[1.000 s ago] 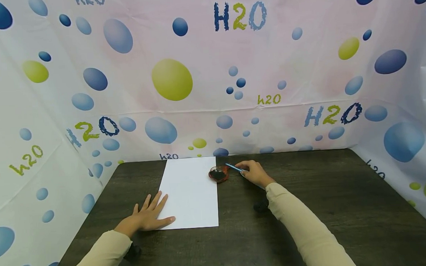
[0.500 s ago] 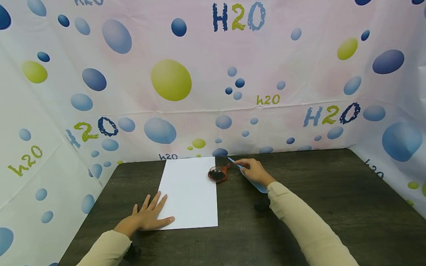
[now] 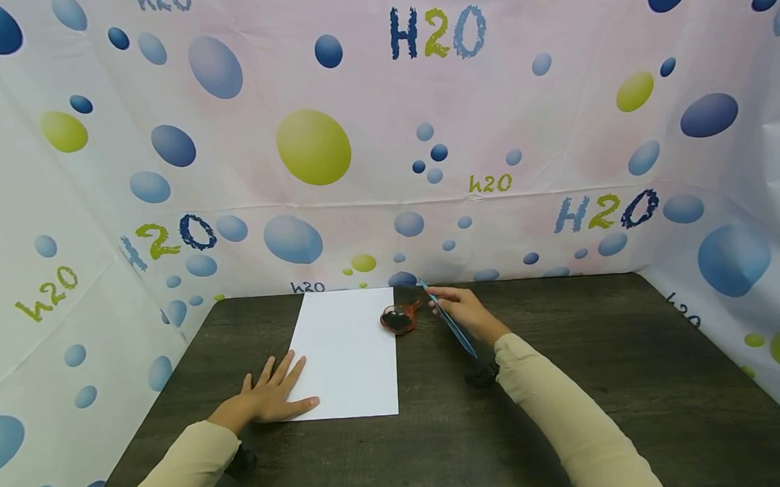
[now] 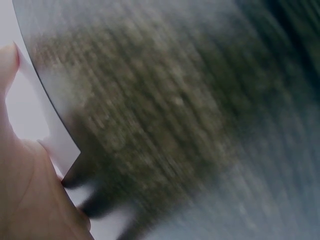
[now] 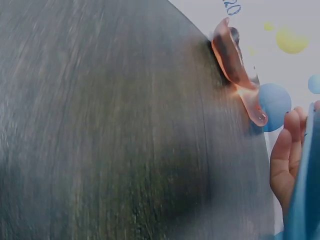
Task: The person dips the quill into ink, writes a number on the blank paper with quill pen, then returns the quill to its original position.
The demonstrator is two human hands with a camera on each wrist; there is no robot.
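A white sheet of paper [image 3: 352, 356] lies on the dark table. My left hand [image 3: 268, 397] rests on its lower left edge with fingers spread; the left wrist view shows part of this hand [image 4: 30, 185] beside a paper corner. My right hand [image 3: 462, 309] pinches a thin blue flat object [image 3: 457, 334], which slants from upper left to lower right. Its kind cannot be told; close up in the right wrist view, the blue object [image 5: 307, 200] partly covers the fingers. Just left of that hand, sunglasses [image 3: 399, 318] with an orange frame and dark lenses overlap the paper's right edge.
The dark wood-grain table [image 3: 569, 381] reaches back to a white backdrop [image 3: 382, 97] printed with blue and green dots and "H2O" lettering. A black wrist strap part [image 3: 481, 375] shows under the right sleeve.
The blue object has turned in my right hand, from a shallow slant to a steeper one, with its tip further back. My left hand, the paper and the sunglasses keep their places.
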